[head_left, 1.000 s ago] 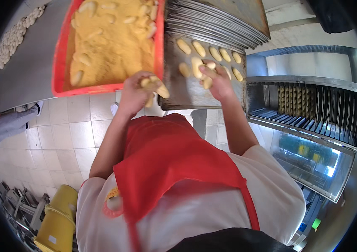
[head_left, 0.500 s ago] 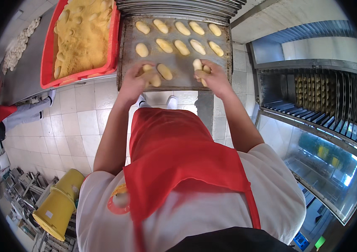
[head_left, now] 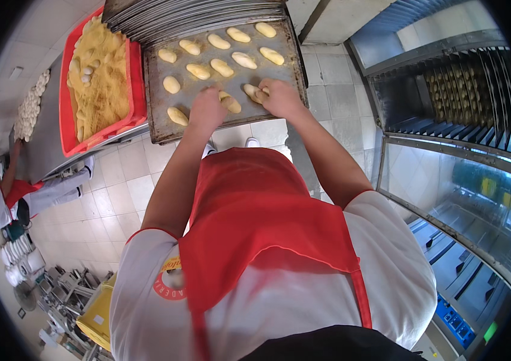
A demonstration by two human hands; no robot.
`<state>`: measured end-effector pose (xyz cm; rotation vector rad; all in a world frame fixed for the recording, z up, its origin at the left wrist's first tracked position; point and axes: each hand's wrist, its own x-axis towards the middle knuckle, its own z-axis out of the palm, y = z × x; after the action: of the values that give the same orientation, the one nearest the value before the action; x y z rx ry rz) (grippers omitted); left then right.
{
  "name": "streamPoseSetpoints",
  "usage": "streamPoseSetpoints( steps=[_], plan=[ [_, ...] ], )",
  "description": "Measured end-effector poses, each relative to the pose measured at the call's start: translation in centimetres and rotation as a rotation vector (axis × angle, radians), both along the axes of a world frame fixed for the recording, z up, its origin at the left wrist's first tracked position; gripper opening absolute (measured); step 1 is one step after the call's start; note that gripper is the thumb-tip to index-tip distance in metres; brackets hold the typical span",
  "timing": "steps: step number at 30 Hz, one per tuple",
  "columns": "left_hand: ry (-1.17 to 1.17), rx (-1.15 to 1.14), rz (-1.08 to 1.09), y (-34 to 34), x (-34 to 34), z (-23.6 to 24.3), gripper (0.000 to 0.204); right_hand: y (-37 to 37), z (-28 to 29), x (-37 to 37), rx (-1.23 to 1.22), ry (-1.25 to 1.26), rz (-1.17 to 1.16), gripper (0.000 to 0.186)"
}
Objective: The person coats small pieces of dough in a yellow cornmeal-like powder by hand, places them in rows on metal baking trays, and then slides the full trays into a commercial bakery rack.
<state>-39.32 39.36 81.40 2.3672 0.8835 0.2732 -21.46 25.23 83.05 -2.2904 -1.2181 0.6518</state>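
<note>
Ten or so breaded rolls [head_left: 222, 67] are already laid out in loose rows on the metal baking tray [head_left: 159, 129], which sits on top of a stack of similar trays [head_left: 189, 15] on the worktop [head_left: 45, 144]. The left hand [head_left: 206, 108] is pressed down on the tray with its fingers curled over a roll [head_left: 231, 103] being set in the near row. The right hand [head_left: 279, 96] is closed lightly around another roll [head_left: 252, 91] just beside it. The near strip of the tray is only partly filled (bare metal shows between the hands and the roll at the near left corner), so by appearance the tray is somewhat over halfway filled. Beside it to the left, a red crate [head_left: 137, 84] holds crumbs with several coated pieces [head_left: 84, 72] lying in them, which suggests more remains to be placed.
</note>
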Motion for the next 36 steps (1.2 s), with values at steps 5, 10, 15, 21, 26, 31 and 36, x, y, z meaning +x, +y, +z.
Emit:
streamPoseSetpoints(
  steps=[5, 10, 15, 21, 26, 31, 36],
  plan=[
    [-0.010, 0.071, -0.115, -3.2, 3.8, 2.4, 0.029, -2.0, 0.0, 1.6, 0.097, 0.014, -0.102, 0.032],
    [0.039, 0.077, -0.209, -3.8, 5.6, -0.6, 0.027, -4.1, -0.2, 2.3, 0.474, 0.030, -0.175, 0.034],
    [-0.138, 0.064, 0.143, 4.5, 0.2, 7.4, 0.037, -5.5, -3.2, 3.0, 0.371, -0.143, -0.210, 0.035],
    [-0.270, 0.972, 0.349, 13.9, -13.3, 16.4, 0.060, -4.8, -4.4, 2.1, 0.447, -0.164, -0.248, 0.029],
    [-0.228, 0.362, 0.221, 7.2, -18.5, 5.2, 0.042, -4.4, -4.5, 1.4, 0.424, -0.442, -0.213, 0.021],
    [-0.089, 0.065, 0.352, 4.1, -20.0, -2.8, 0.034, -3.5, -3.7, 0.2, 0.367, -0.326, -0.301, 0.019],
    [-0.176, 0.044, 0.377, 5.3, -20.4, -5.9, 0.033, -3.9, -3.3, -0.4, 0.236, -0.353, -0.325, 0.023]
  ],
)
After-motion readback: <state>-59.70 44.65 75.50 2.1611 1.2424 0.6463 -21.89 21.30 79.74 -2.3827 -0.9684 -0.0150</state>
